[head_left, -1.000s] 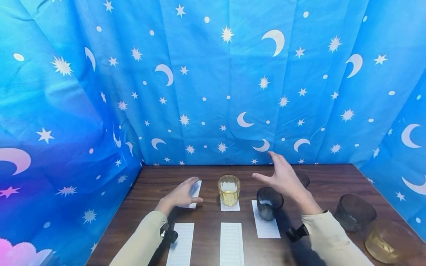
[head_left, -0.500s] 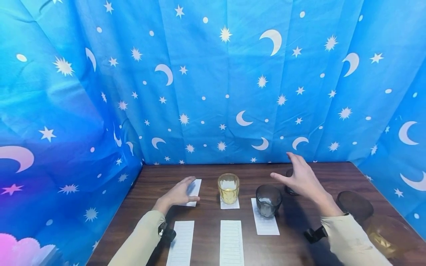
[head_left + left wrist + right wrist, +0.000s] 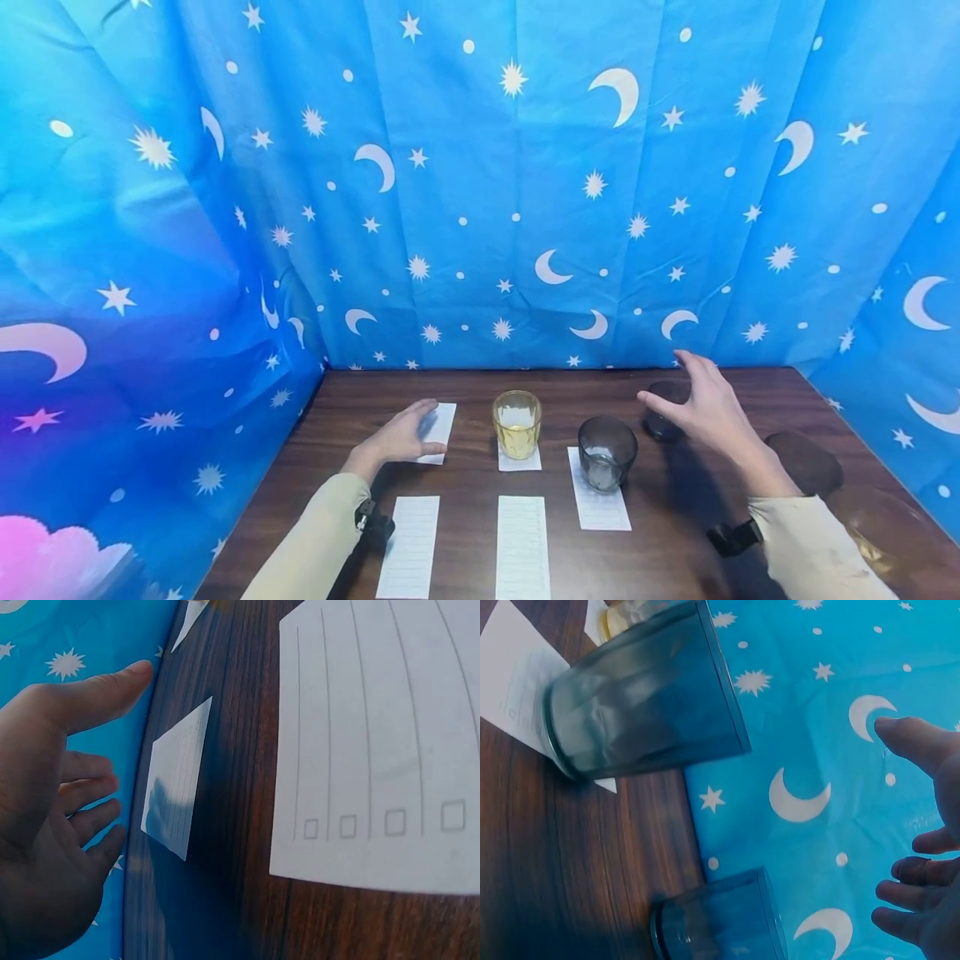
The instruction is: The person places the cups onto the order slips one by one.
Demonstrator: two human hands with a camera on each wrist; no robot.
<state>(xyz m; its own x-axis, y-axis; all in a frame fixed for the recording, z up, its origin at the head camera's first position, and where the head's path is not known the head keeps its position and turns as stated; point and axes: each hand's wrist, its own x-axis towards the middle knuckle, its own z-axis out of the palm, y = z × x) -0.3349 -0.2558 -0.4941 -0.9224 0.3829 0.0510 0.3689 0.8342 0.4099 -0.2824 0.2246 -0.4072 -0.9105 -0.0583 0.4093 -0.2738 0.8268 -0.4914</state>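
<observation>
My left hand (image 3: 397, 435) hovers over the back left sheet of lined paper (image 3: 441, 433), fingers apart and holding nothing. In the left wrist view that sheet (image 3: 176, 784) carries the hand's shadow. My right hand (image 3: 712, 414) is held above the table beside a small dark glass (image 3: 663, 423) at the back right, thumb and fingers spread. It touches nothing in the right wrist view, where the small glass (image 3: 720, 919) stands apart from it. A larger dark glass (image 3: 606, 454) stands upright on a tilted sheet (image 3: 611, 512). A yellow glass (image 3: 517, 427) stands on the middle back sheet (image 3: 531, 460).
Two more lined sheets lie in front, a left one (image 3: 408, 546) and a middle one (image 3: 522, 546). Right of my forearm are another dark glass (image 3: 806, 462) and a yellow glass (image 3: 870, 542), partly hidden by the sleeve. A blue star-patterned cloth (image 3: 480, 183) surrounds the wooden table.
My right hand has moved right, away from the larger dark glass and over to the small dark one, staying spread. My left hand has shifted slightly left.
</observation>
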